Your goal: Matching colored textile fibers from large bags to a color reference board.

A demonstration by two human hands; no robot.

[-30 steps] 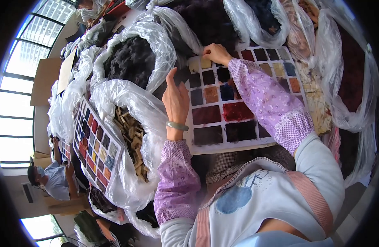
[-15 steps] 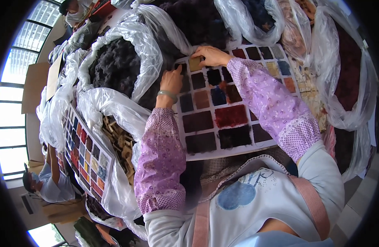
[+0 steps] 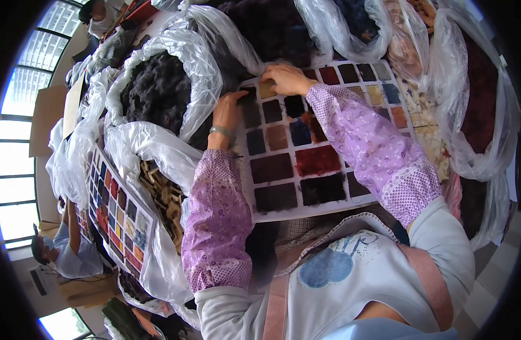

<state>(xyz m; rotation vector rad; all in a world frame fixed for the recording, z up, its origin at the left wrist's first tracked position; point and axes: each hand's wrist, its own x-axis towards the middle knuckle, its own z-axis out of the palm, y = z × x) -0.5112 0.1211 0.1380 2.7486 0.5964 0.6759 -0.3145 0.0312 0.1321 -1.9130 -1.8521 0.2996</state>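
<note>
A white board (image 3: pixel 245 170) lies in front of me, divided into rows of coloured fibre patches in black, brown, red, blue and tan. My right hand (image 3: pixel 289 79) bends over its far left part. Its fingertips are bunched on a tan patch (image 3: pixel 267 89); what they pinch, if anything, is hidden. My left hand (image 3: pixel 226 115) rests by the board's far left corner, wearing a pale green bangle (image 3: pixel 221 131). Its fingers stretch over the edge to a dark patch (image 3: pixel 250 92), and nothing shows in them. Purple flowered sleeves cover both forearms.
Plastic-lined containers surround the board: dark grey fibre (image 3: pixel 158 90) at left, dark brown (image 3: pixel 266 28) behind, maroon (image 3: pixel 481 96) at right. A second patch board (image 3: pixel 144 249) leans at left, beside brown pieces (image 3: pixel 163 195). Another person (image 3: pixel 76 249) works at far left.
My left hand has slid slightly left and turned, shifting from atop the dark patches to the board's edge. The right hand stays at the tan patch, its fingers more bunched.
</note>
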